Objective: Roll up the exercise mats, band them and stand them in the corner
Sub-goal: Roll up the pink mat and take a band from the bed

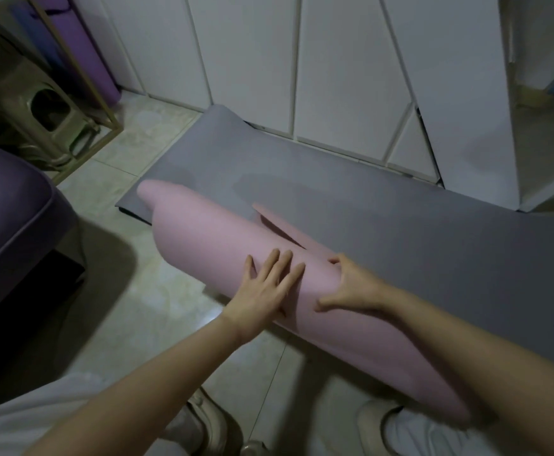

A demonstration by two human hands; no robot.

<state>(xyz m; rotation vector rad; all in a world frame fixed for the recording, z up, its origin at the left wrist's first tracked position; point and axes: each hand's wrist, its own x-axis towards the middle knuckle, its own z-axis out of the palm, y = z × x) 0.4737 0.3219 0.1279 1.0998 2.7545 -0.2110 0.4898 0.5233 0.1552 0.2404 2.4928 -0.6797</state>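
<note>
A pink exercise mat (203, 235) lies rolled into a loose tube across the near edge of a flat grey mat (384, 225) on the floor. Its inner layers stick out at the far left end, and its free flap shows on top near the middle. My left hand (265, 287) presses flat on the roll with straight fingers. My right hand (351, 284) grips the roll beside it, thumb on the near side and fingers curled over the top by the flap. A rolled purple mat (84, 51) stands upright in the far left corner.
White cupboard doors (334, 77) run along the far side, touching the grey mat's back edge. A purple upholstered seat (9, 209) is at the left. Stacked plastic stools (48, 116) sit in a metal frame at the far left. My shoes (203, 426) are below the roll on the tiled floor.
</note>
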